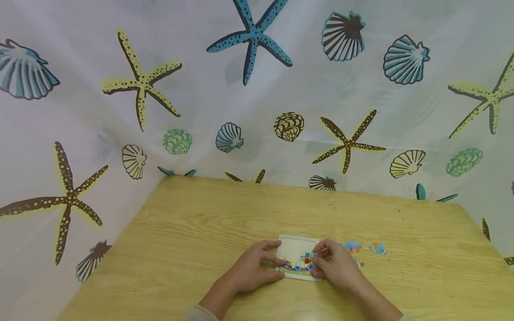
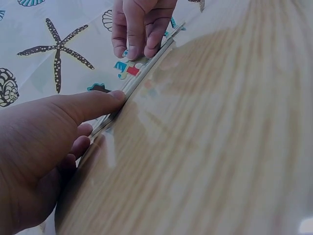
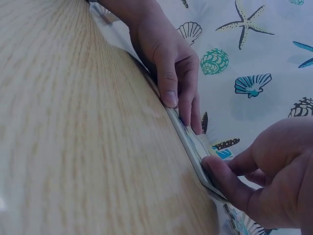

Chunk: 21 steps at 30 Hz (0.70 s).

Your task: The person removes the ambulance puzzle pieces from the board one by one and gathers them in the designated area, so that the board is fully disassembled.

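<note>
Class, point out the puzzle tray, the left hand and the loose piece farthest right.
Puzzle tray [image 1: 294, 248]: head view, bare inner base.
Left hand [image 1: 252, 269]: head view, back of the hand.
Loose piece [image 1: 378, 248]: head view, its middle.

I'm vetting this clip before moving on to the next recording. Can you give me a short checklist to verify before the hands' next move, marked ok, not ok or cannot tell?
1. Tray lying on the table: ok, it looks flat.
2. Left hand on the tray: ok, it touches the left side.
3. Right hand gripping a piece: cannot tell, its grasp is partly hidden.
4. Red-and-blue piece fully seated: cannot tell, too small.
5. All pieces in the tray: not ok, loose pieces lie on the table to its right.
</note>
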{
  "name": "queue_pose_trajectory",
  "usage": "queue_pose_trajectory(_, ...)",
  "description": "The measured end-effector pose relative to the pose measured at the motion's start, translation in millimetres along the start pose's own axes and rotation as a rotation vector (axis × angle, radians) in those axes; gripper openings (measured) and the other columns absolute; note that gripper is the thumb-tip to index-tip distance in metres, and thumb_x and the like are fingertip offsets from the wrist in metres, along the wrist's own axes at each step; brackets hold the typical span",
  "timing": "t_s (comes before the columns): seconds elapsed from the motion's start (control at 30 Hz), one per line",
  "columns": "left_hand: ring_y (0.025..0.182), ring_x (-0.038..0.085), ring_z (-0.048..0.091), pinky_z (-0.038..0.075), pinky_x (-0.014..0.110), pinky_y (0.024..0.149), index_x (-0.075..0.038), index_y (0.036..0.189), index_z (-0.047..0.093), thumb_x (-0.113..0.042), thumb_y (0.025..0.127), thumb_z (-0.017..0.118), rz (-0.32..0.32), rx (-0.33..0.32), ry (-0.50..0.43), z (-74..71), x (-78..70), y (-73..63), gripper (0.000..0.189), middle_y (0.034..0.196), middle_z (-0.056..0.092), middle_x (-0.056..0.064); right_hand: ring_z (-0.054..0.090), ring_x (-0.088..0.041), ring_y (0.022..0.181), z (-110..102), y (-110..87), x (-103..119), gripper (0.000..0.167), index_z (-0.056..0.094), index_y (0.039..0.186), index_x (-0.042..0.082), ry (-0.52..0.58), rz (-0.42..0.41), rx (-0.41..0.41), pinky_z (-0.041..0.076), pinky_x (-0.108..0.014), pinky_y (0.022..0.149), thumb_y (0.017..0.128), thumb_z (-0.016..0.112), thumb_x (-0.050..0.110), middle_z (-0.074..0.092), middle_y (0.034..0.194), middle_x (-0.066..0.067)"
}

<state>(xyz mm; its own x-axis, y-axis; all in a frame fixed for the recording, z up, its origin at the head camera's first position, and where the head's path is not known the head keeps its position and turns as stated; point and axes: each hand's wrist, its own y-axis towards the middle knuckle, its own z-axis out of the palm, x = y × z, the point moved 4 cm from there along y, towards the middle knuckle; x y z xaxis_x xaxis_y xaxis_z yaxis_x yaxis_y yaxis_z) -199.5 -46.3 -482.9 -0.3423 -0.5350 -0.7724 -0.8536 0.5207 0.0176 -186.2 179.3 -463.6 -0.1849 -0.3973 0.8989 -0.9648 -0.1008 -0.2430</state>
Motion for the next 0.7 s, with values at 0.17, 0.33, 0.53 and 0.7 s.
queue_pose_trajectory(0.17, 0.143, 0.037, 0.036, 0.031, 0.065, 0.114, -0.027, 0.110, 0.077, -0.040, 0.087, 0.076, 0.005, -0.002, -0.010, -2.1, 1.6, 0.4, 0.026, 0.153, 0.046, 0.000, 0.070, -0.019, 0.071, 1, -0.2, 3, 0.017, 0.056, 0.113, -0.001, 0.015, 0.007, 0.009, 0.062, -0.029, 0.066, 0.097, 0.061, 0.000, 0.060, 0.097, -0.015)
queue_pose_trajectory(0.33, 0.143, 0.038, 0.037, 0.032, 0.065, 0.114, -0.026, 0.110, 0.077, -0.039, 0.087, 0.077, 0.007, -0.007, 0.000, -3.4, 1.3, -0.5, 0.026, 0.153, 0.047, 0.000, 0.071, -0.020, 0.074, 0, -0.4, 3, 0.019, 0.054, 0.115, -0.004, 0.051, -0.012, 0.053, 0.062, -0.030, 0.070, 0.097, 0.060, -0.001, 0.060, 0.099, -0.017)
queue_pose_trajectory(0.53, 0.143, 0.037, 0.037, 0.031, 0.064, 0.114, -0.027, 0.109, 0.078, -0.039, 0.087, 0.077, 0.001, -0.004, 0.001, -2.2, 2.8, -0.1, 0.025, 0.153, 0.047, 0.000, 0.073, -0.020, 0.080, -8, 4.1, -3, 0.029, 0.052, 0.121, -0.009, 0.142, 0.013, 0.153, 0.062, -0.031, 0.076, 0.098, 0.062, 0.005, 0.063, 0.101, -0.018)
queue_pose_trajectory(0.7, 0.144, 0.037, 0.036, 0.031, 0.065, 0.114, -0.029, 0.108, 0.078, -0.040, 0.087, 0.076, 0.003, -0.004, 0.012, -1.1, 3.0, 1.5, 0.024, 0.153, 0.046, 0.000, 0.071, -0.020, 0.086, -27, 7.6, -4, 0.037, 0.049, 0.123, -0.010, 0.186, 0.040, 0.219, 0.062, -0.031, 0.080, 0.099, 0.063, 0.014, 0.063, 0.105, -0.017)
